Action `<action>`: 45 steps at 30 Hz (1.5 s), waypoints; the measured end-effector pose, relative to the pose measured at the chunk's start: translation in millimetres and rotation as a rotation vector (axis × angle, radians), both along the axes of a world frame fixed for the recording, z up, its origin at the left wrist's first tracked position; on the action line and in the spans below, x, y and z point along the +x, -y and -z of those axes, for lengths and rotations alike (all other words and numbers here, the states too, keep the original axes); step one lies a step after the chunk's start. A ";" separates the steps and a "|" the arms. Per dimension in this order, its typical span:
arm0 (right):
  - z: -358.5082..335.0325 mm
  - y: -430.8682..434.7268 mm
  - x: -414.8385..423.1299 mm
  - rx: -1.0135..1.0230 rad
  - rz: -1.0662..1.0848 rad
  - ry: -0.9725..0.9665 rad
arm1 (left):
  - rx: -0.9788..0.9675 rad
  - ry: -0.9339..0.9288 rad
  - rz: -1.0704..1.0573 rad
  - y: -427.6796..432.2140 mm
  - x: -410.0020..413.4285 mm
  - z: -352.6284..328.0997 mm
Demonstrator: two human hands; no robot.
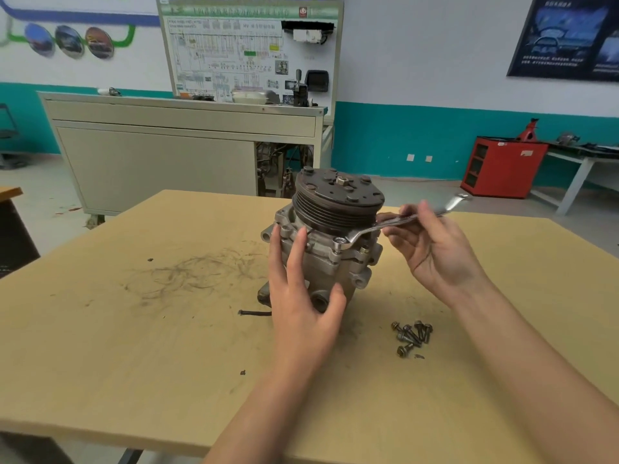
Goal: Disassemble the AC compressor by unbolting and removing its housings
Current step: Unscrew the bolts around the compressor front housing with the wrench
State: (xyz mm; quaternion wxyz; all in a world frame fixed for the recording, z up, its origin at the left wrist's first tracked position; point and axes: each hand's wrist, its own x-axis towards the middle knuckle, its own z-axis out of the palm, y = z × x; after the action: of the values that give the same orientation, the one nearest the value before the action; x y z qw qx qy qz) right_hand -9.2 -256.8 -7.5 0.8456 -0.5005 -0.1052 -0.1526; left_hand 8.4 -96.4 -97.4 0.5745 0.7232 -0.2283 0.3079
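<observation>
The AC compressor (330, 262) stands upright in the middle of the wooden table (134, 329), its dark grooved pulley (338, 202) on top. My left hand (301, 303) wraps the near side of the grey housing, fingers up the left face and thumb on the front. My right hand (432, 246) holds a silver wrench (395, 222) by its shaft. The wrench's ring end sits over a bolt head (339, 242) on the front flange, just under the pulley.
Several loose bolts (411, 334) lie in a pile on the table to the right of the compressor. A short black cable end (254, 313) pokes out at its left base. Dark grease smears (197, 272) mark the table's left middle. A grey cabinet (167, 155) stands behind.
</observation>
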 end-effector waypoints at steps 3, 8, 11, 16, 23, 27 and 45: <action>-3.2 -7.8 -17.8 -0.265 0.382 0.320 | -0.005 0.005 0.005 0.8 0.5 0.3; -0.3 -31.0 -41.7 -0.840 0.724 0.846 | 0.007 0.021 -0.013 0.2 1.5 -0.1; 8.7 -40.9 -46.2 -0.895 0.724 0.865 | 0.007 0.027 -0.011 0.0 1.6 -0.4; 20.6 -46.4 -53.5 -1.124 0.902 0.900 | -0.014 0.046 -0.005 0.7 4.8 3.3; 32.8 -38.0 -50.2 -0.750 0.584 0.710 | -0.009 0.051 -0.013 0.7 4.5 2.2; 15.1 -17.4 -22.5 -0.233 0.260 0.262 | 0.007 0.024 -0.023 1.4 3.0 1.5; 6.3 -50.5 -57.3 -0.858 0.720 0.737 | 0.002 0.022 -0.005 -0.7 0.8 -0.9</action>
State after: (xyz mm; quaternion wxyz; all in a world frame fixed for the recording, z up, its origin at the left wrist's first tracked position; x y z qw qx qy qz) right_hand -66.5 -206.3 -13.8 0.3765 -0.7114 -0.2649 -0.5310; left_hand 9.2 -95.7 -96.6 0.5705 0.7209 -0.2333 0.3170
